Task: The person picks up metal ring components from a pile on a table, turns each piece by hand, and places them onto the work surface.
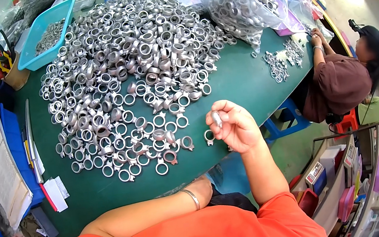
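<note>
Above the table's front edge, my right hand (237,128) is raised, its fingers closed on one grey metal ring (217,119), seen nearly edge-on. A single metal ring with a small lug (209,136) lies on the green table just left of that hand. My left hand (203,189), with a bracelet at its wrist, rests low at the table edge near my lap; its fingers are hidden. Farther away rises a large heap of metal rings (139,47). Several loose rings (161,168) spread from the heap toward me.
A turquoise tray (71,13) of small parts stands far left, near pliers in a holder (19,75). A clear bag of rings (244,9) sits at the far right. A person in brown (340,78) handles parts at the right table edge beside a blue stool (288,121).
</note>
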The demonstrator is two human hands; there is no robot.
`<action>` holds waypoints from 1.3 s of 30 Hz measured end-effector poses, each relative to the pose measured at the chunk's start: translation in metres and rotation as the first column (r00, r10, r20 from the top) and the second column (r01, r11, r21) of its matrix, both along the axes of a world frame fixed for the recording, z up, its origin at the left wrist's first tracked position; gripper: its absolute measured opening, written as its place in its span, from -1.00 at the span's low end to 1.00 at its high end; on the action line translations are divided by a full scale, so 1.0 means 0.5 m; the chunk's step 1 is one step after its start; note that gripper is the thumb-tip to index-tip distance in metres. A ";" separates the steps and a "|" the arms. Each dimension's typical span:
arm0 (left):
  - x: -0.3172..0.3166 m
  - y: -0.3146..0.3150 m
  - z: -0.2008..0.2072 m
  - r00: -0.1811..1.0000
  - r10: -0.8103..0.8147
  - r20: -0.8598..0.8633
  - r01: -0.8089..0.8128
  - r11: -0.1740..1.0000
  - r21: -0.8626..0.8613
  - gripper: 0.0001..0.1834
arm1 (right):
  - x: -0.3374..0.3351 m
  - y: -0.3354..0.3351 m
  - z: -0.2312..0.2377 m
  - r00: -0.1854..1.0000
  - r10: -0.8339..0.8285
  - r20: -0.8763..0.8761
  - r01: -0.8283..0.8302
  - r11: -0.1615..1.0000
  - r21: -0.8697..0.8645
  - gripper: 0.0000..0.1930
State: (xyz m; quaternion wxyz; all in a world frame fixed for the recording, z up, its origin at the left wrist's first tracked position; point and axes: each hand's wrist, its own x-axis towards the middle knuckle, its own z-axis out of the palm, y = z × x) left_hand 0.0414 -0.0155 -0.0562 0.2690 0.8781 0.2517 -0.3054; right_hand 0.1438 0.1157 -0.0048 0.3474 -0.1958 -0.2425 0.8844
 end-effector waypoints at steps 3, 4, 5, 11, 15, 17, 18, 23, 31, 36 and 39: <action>-0.003 0.001 0.016 0.991 0.135 0.011 -0.135 0.991 -0.023 -0.59 | 0.021 -0.004 0.003 0.965 -0.190 0.182 0.111 0.921 0.374 -0.81; -0.003 0.004 0.026 0.994 0.106 0.013 -0.106 0.994 -0.004 -0.59 | 0.036 0.000 -0.005 0.920 -0.268 0.285 0.047 0.799 0.599 -0.83; -0.002 0.005 0.031 0.997 0.078 0.016 -0.078 0.997 0.015 -0.59 | 0.048 0.003 -0.012 0.859 -0.365 0.359 -0.055 0.631 0.774 -0.85; 0.001 0.000 0.012 1.000 0.011 -0.014 -0.009 0.995 0.104 -0.57 | 0.019 -0.048 0.012 0.602 -0.637 0.481 -0.620 0.007 0.785 -0.85; 0.004 0.000 0.010 0.991 -0.134 -0.015 0.135 0.984 0.116 -0.59 | 0.064 -0.076 -0.012 0.616 -0.622 0.483 -0.593 0.037 0.804 -0.85; 0.001 -0.006 -0.009 0.996 -0.086 0.017 0.084 0.992 0.094 -0.61 | 0.073 -0.085 -0.003 0.617 -0.638 0.460 -0.577 0.030 0.816 -0.84; 0.003 -0.005 -0.011 0.998 -0.048 0.032 0.046 0.997 0.067 -0.61 | 0.079 -0.087 0.000 0.634 -0.641 0.432 -0.552 0.016 0.834 -0.84; 0.011 -0.010 -0.031 0.994 0.051 0.092 -0.053 0.998 0.016 -0.59 | 0.041 -0.088 0.000 0.632 -0.692 0.350 -0.496 -0.014 0.868 -0.84; 0.020 -0.022 -0.048 0.999 0.005 0.054 -0.013 0.989 0.147 -0.57 | -0.062 -0.078 -0.011 0.561 -0.660 0.499 -0.588 0.106 0.802 -0.63; 0.023 0.006 -0.005 0.986 -0.147 -0.083 0.147 0.989 -0.008 -0.58 | -0.047 -0.085 -0.025 0.899 -0.083 0.430 -0.142 0.873 0.466 -0.72; 0.015 -0.004 -0.026 0.999 0.045 0.008 -0.044 0.998 -0.046 -0.59 | -0.046 -0.087 -0.026 0.970 0.059 0.237 -0.114 0.967 0.227 -0.71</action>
